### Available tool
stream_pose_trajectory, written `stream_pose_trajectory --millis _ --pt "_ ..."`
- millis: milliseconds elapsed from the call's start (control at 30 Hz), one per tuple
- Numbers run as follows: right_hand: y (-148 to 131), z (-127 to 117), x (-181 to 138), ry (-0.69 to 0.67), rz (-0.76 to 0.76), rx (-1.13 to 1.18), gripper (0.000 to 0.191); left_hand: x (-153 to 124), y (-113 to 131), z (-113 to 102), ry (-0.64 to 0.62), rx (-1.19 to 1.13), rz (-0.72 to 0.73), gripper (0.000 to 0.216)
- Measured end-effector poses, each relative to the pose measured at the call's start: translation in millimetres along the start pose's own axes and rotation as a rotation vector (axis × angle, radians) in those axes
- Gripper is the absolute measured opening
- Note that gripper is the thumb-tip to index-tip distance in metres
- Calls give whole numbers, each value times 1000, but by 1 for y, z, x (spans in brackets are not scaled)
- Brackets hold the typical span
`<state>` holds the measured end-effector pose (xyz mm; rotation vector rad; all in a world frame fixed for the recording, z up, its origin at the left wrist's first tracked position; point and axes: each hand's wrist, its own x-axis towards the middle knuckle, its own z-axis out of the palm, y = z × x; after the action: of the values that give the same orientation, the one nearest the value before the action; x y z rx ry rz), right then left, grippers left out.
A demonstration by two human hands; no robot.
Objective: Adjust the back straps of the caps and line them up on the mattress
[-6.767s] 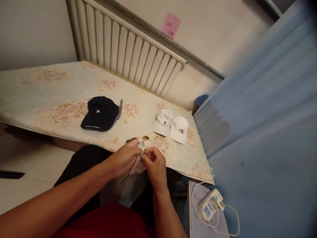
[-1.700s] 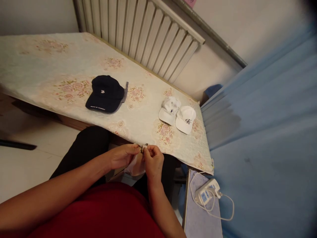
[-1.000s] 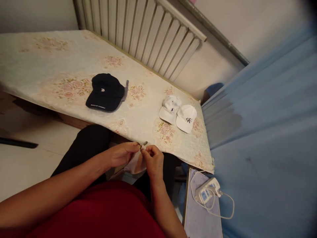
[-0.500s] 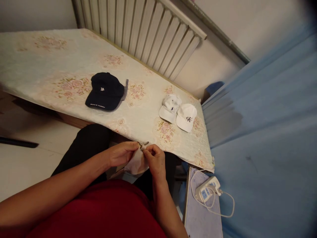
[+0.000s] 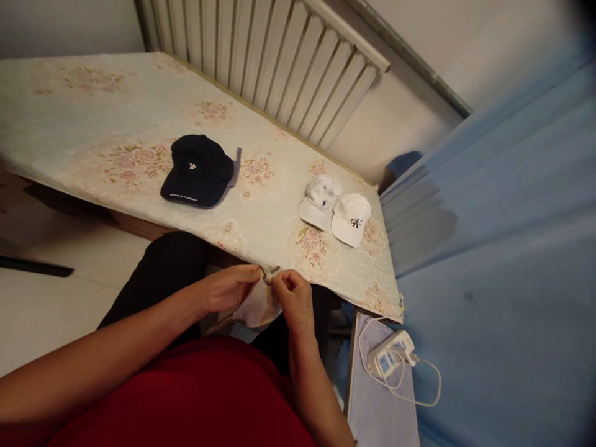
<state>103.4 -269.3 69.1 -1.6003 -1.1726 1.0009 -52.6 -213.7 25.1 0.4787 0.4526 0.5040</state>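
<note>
Over my lap, a pale cap hangs from both hands, with its strap and a small metal buckle between them. My left hand pinches the strap by the buckle from the left. Close beside it, the fingers of my right hand grip the strap's other side. Much of the cap lies below my fingers, partly hidden. On the table ahead sits a navy cap with a small white logo and its strap sticking out. Farther right, a white cap with a small dark emblem touches a white cap with black letters.
The table has a floral cover, and its front edge runs just beyond my hands. A radiator stands behind it. Blue curtain hangs at right. A power strip with a white cable lies on a side stand.
My right hand has shifted very slightly at the strap, and a little more of the buckle shows. The left hand keeps its hold. The caps on the table stay where they were.
</note>
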Motion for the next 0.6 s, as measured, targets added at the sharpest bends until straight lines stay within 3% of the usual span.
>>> stream_pose_trajectory --millis 267,600 --pt "1 1 -1 16 -18 130 10 0 0 4 -13 -39 15 22" --pt "0 -1 -5 6 -107 -51 5 0 0 4 -7 -45 18 25"
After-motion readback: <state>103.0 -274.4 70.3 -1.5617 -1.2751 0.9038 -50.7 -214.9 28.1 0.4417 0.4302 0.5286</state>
